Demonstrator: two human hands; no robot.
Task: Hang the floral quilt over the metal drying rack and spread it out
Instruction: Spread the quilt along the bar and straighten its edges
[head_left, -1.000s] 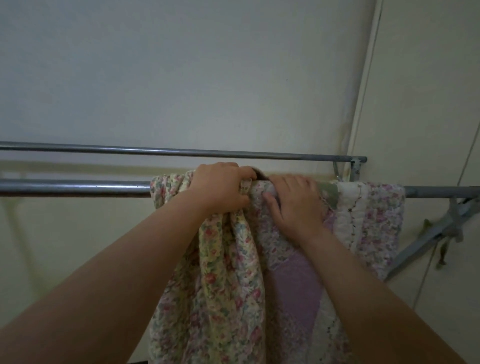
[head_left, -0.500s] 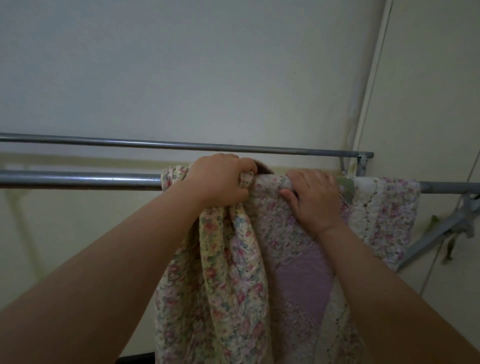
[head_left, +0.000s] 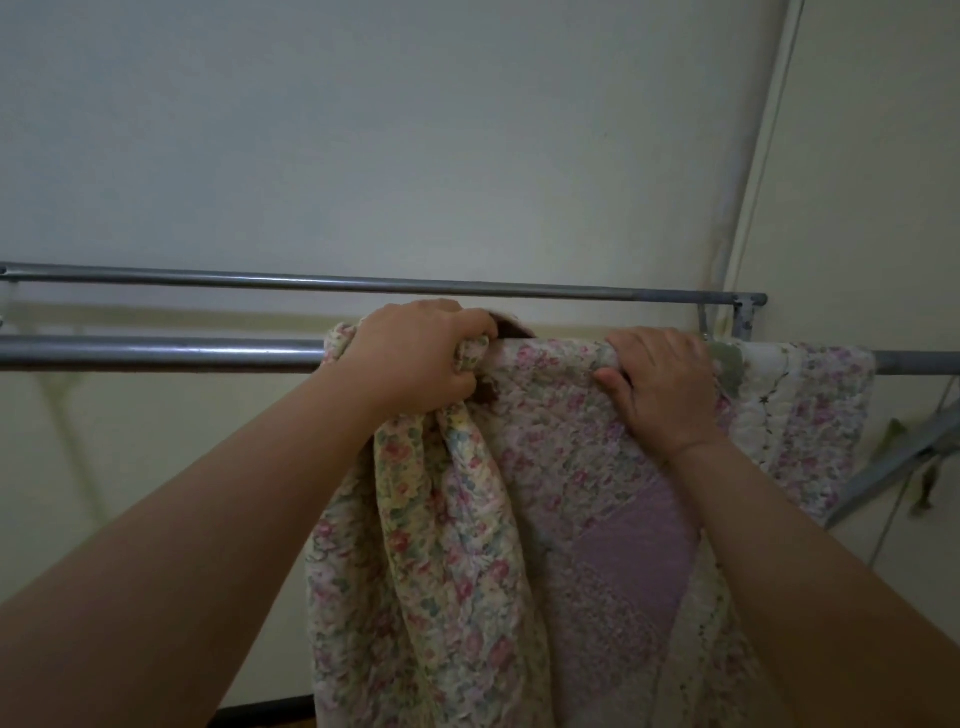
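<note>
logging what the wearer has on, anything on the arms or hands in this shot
Nothing worn that shows: the left hand and right hand are bare, with no gloves, rings, watch or bracelet visible. Both forearms are uncovered to the frame edge, with no sleeve in view.

The near rail (head_left: 156, 353) lay bare left of the bunched floral quilt (head_left: 467, 519), open to a hand; the far rail (head_left: 363, 285) ran behind, a gap between them.
</note>
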